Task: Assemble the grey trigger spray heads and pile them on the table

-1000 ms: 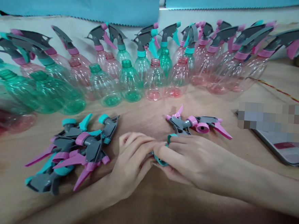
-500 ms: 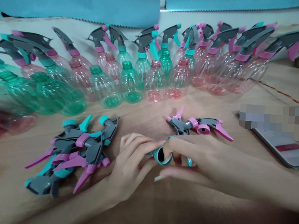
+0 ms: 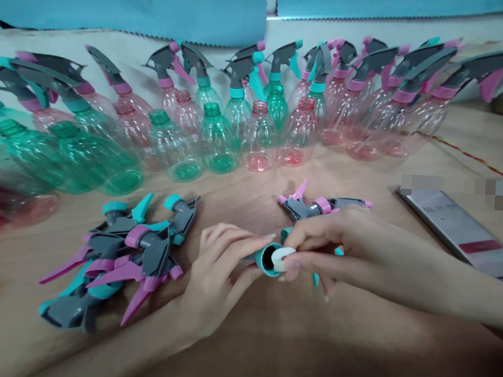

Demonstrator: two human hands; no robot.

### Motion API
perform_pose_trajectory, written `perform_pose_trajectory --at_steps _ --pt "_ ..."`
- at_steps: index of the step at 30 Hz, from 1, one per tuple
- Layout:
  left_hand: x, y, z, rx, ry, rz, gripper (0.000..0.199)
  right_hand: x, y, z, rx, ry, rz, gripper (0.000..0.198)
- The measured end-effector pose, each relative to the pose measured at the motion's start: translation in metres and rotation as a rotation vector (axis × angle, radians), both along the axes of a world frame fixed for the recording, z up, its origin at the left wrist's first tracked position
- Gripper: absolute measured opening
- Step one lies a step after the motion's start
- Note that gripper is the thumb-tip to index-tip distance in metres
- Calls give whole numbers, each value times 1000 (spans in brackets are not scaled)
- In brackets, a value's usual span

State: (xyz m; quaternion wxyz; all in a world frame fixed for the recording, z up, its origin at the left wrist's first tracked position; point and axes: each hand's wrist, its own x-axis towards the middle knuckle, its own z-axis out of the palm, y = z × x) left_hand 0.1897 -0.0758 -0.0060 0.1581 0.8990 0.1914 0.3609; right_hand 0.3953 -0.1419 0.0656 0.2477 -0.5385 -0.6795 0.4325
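My left hand (image 3: 217, 272) is closed around a spray trigger head whose teal collar (image 3: 265, 260) faces right, its dark opening showing. Most of that head's grey body is hidden by my fingers. Between thumb and forefinger, my right hand (image 3: 333, 246) pinches a small white disc (image 3: 282, 255) at the mouth of the collar. Behind and under my right hand lie more trigger heads, among them a pink and grey one (image 3: 304, 208) and teal parts partly covered by the hand. Left of my left hand is a pile of pink, teal and grey trigger heads (image 3: 156, 253).
Open green bottles (image 3: 220, 143) and pink bottles (image 3: 260, 137) stand in a row across the table. Behind them are several bottles with trigger heads fitted (image 3: 240, 104). At right lies a phone (image 3: 451, 222), with a red-yellow twisted cord (image 3: 469, 151) beyond it.
My right fingers, which were at the collar's opening, have drawn back slightly and now show the white disc pinched between them. My left hand still holds the trigger head in nearly the same place.
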Motion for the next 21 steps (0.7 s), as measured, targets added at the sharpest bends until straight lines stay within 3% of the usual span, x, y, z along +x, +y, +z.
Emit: perform_pose_trajectory --at_steps 7,14,17,21 --pt "0 0 0 53 -10 -44 21 -4 -3 -2 70 -85 62 32" --pt "0 0 0 58 1 -59 21 -10 -2 -14 250 -238 86 32" --pt "0 0 1 61 -22 -73 21 -15 -2 -19 440 -235 27 29" --pt "1 -1 1 52 -39 -109 22 -23 2 -26 864 -369 -15 37"
